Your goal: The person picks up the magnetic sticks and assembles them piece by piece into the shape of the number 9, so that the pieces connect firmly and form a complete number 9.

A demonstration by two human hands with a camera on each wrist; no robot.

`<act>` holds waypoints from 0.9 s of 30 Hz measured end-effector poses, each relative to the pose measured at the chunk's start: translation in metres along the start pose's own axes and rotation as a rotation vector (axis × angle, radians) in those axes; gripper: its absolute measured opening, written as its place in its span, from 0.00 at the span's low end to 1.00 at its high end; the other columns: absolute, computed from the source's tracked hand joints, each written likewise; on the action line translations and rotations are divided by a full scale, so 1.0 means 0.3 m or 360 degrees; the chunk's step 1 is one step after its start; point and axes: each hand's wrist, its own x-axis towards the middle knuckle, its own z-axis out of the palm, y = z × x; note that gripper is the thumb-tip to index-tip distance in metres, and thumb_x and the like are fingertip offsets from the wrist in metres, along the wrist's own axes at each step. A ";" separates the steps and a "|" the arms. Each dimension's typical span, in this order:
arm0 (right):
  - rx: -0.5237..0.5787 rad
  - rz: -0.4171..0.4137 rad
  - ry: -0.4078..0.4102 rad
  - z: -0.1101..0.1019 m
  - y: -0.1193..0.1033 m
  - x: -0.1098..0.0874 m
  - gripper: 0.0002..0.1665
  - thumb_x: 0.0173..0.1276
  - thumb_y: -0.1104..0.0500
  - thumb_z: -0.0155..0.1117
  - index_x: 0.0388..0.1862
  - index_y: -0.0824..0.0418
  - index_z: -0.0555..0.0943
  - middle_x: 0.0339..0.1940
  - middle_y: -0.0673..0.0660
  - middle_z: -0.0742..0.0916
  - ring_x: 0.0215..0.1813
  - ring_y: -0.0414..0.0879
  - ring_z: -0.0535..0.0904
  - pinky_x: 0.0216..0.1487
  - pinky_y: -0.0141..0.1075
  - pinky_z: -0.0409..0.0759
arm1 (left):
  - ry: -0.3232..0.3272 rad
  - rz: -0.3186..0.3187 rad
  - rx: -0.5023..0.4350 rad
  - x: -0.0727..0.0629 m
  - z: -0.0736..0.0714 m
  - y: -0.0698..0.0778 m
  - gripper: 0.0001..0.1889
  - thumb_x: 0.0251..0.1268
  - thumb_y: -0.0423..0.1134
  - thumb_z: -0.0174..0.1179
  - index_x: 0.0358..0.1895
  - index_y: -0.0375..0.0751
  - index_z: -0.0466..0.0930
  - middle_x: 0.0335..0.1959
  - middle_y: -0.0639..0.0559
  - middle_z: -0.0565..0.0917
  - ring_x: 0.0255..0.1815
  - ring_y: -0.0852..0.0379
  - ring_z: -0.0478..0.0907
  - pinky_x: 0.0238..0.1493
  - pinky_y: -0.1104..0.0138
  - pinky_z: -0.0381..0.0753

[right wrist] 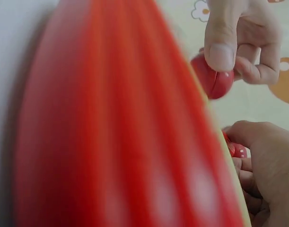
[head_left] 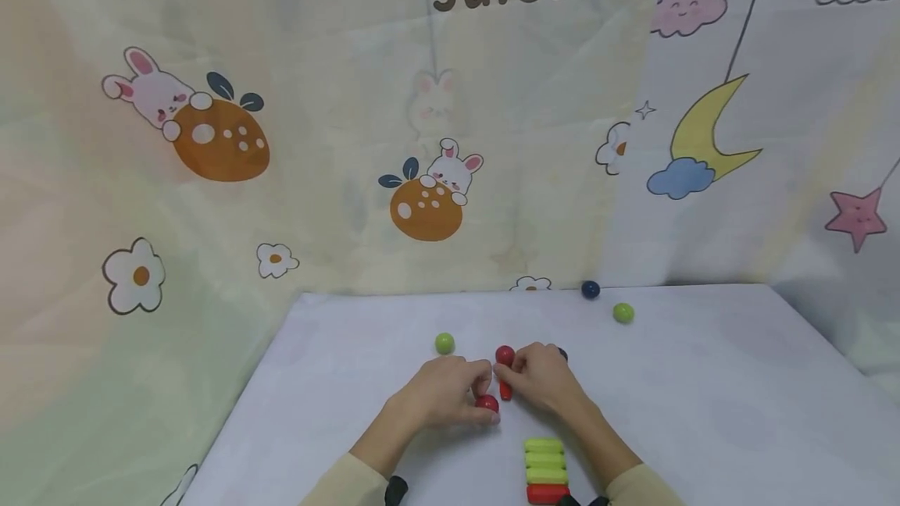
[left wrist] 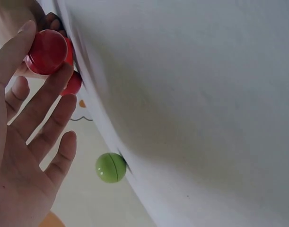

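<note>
My left hand (head_left: 446, 390) pinches a glossy red ball (left wrist: 47, 52) between thumb and index finger, its other fingers spread. Across from it, my right hand (head_left: 544, 373) has its thumb and fingers curled at a short red stick (head_left: 505, 390). A second red ball (head_left: 505, 355) lies at the far end of that stick, right by the right fingertips. In the right wrist view, the right hand's thumb covers part of the red stick (right wrist: 226, 136).
A green ball (head_left: 444, 343) lies left of the hands; another green ball (head_left: 623, 313) and a dark blue ball (head_left: 590, 290) sit far back. One dark ball (head_left: 563, 353) is partly hidden behind the right hand. Green sticks (head_left: 544, 460) and a red one (head_left: 547, 494) lie stacked in front.
</note>
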 end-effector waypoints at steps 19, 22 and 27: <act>0.0227 0.0103 -0.0087 -0.015 -0.020 0.022 0.22 0.72 0.51 0.66 0.16 0.55 0.81 0.11 0.49 0.77 0.18 0.42 0.71 0.23 0.33 0.66 | 0.0078 -0.0140 -0.0376 0.023 0.038 0.009 0.22 0.62 0.60 0.70 0.39 0.55 0.68 0.21 0.67 0.78 0.21 0.67 0.72 0.24 0.70 0.70; 0.0208 0.0110 -0.0093 -0.015 -0.015 0.019 0.23 0.72 0.50 0.66 0.16 0.55 0.81 0.11 0.49 0.76 0.18 0.42 0.70 0.22 0.32 0.66 | 0.0078 -0.0148 -0.0401 0.025 0.045 0.012 0.21 0.63 0.60 0.69 0.39 0.54 0.68 0.18 0.63 0.75 0.18 0.65 0.70 0.21 0.70 0.68; 0.0210 0.0115 -0.0109 -0.010 -0.007 0.014 0.23 0.73 0.50 0.65 0.16 0.55 0.81 0.11 0.48 0.75 0.18 0.41 0.69 0.22 0.32 0.65 | 0.0055 -0.0170 -0.0463 0.027 0.057 0.020 0.21 0.63 0.61 0.69 0.39 0.53 0.69 0.18 0.63 0.75 0.18 0.65 0.70 0.21 0.70 0.67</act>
